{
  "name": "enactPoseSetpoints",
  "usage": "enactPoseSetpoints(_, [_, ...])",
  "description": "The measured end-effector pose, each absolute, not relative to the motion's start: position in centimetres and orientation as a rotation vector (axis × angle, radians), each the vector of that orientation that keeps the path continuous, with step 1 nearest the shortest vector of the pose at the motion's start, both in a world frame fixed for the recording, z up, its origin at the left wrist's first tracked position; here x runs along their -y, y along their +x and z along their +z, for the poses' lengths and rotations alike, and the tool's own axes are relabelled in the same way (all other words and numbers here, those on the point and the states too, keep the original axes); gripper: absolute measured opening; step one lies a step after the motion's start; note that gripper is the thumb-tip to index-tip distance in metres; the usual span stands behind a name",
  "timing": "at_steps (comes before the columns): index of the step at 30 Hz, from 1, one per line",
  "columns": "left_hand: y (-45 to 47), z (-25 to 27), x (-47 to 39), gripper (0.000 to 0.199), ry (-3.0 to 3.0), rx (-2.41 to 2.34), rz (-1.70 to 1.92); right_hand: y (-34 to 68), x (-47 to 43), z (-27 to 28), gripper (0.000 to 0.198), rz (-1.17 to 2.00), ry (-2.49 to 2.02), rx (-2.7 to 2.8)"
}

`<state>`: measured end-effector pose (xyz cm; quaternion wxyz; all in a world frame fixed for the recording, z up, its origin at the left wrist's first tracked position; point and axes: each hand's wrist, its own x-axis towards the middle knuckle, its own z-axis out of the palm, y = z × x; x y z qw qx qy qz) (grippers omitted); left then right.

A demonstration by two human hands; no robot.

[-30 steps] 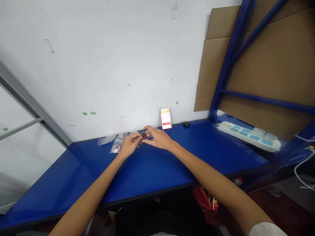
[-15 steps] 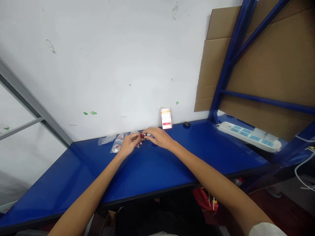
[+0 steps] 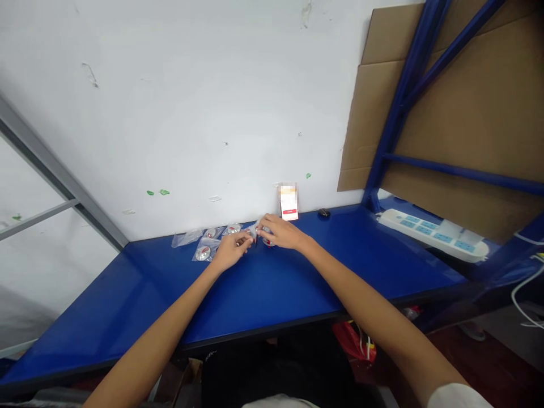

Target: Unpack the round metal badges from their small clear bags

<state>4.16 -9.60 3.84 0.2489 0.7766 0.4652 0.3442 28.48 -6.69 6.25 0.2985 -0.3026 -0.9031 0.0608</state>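
Note:
Near the back of the blue table, both my hands meet over a small clear plastic bag (image 3: 254, 231). My left hand (image 3: 232, 250) is closed, with thumb and fingers pinching the bag's left side; a bit of red shows there, too small to name. My right hand (image 3: 281, 231) pinches the bag from the right. Beneath its fingers lies a silver disc (image 3: 268, 241) with a red mark, partly hidden. To the left, similar round silver discs sit in clear bags: a front disc (image 3: 203, 253), a disc behind it (image 3: 210, 233) and another disc (image 3: 234, 228) by the wall.
A lit phone (image 3: 289, 203) leans against the wall behind my right hand. Right of it is a small black object (image 3: 323, 213). A white power strip (image 3: 433, 235) lies at the right, beside a blue metal frame (image 3: 393, 107). An empty-looking clear bag (image 3: 187, 238) lies at left.
The dark red round thing between my fingers no longer shows; whitish clear plastic is there now. My hands have shifted slightly right, uncovering more discs. The view has also moved a little.

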Motion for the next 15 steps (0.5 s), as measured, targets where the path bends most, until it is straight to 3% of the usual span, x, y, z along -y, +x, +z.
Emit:
enactPoseSetpoints(6, [4.3,3.1,9.1,0.028,2.213,-1.404,0.900,32.0,4.2,6.6,0.015,0.209,-1.191,2.413])
enactPoseSetpoints(15, [4.3,3.3,9.5,0.040,1.905,-1.173,1.011,33.6,3.3,6.3,0.018,0.365,-1.328,2.456])
